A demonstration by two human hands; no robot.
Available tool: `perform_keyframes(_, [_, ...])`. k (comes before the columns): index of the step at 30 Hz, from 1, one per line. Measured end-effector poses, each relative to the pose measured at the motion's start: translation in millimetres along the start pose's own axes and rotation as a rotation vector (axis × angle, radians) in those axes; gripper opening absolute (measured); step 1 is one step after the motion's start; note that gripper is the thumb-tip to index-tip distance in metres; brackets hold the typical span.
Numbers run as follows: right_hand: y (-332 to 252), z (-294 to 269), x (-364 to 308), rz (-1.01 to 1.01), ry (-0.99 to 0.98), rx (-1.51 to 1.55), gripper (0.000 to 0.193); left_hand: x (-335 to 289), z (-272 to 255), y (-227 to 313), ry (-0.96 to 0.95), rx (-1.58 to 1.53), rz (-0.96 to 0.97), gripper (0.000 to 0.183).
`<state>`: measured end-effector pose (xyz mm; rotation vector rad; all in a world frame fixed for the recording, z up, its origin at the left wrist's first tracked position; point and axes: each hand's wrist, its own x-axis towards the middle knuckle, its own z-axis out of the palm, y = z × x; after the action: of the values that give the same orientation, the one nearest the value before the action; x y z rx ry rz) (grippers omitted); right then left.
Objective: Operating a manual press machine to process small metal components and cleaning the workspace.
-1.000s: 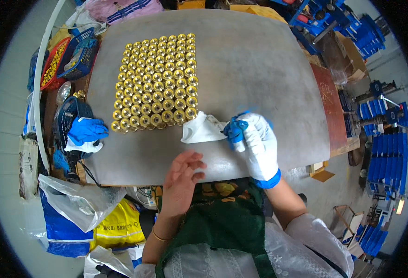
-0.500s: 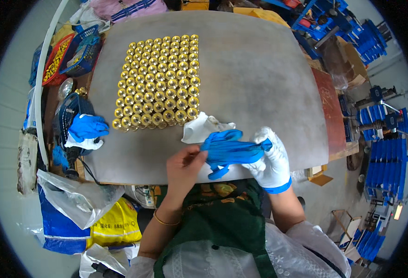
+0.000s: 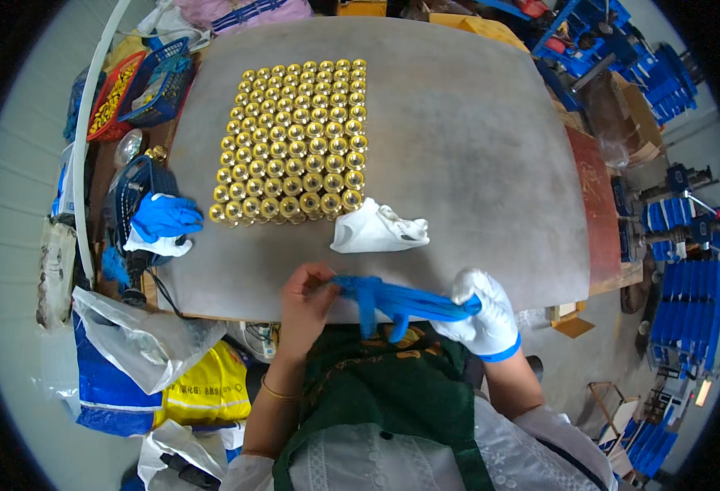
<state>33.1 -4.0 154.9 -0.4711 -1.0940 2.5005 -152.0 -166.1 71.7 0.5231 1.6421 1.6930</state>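
We log one grey counter filling the upper middle of the frame. On its upper left stands one block of gold caps, nine across; rows not counted reliably. One white glove lies just below that block. One blue-and-white glove pair sits at the left edge. At lower centre, one blue glove stretches between two hands: bare left hand pinched closed on its cuff end, white-gloved right hand closed on the other end.
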Motion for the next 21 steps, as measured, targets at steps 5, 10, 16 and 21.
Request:
perform_keyframes(5, [3,-33,-8,-0.079,-0.028,0.026,0.033,7,-3,-2,0.07,0.173,0.082,0.015])
perform_keyframes(10, [1,-59,-1,-0.03,0.087,-0.073,0.029,35,21,-9,0.059,0.531,0.428,0.021])
perform_keyframes(16, [-11,-82,8,-0.095,0.465,-0.516,0.044,54,35,-14,0.058,1.082,0.326,0.021])
perform_keyframes(21, [-12,-80,12,-0.185,0.545,-0.451,0.041,16,9,65,-0.127,0.29,0.203,0.025])
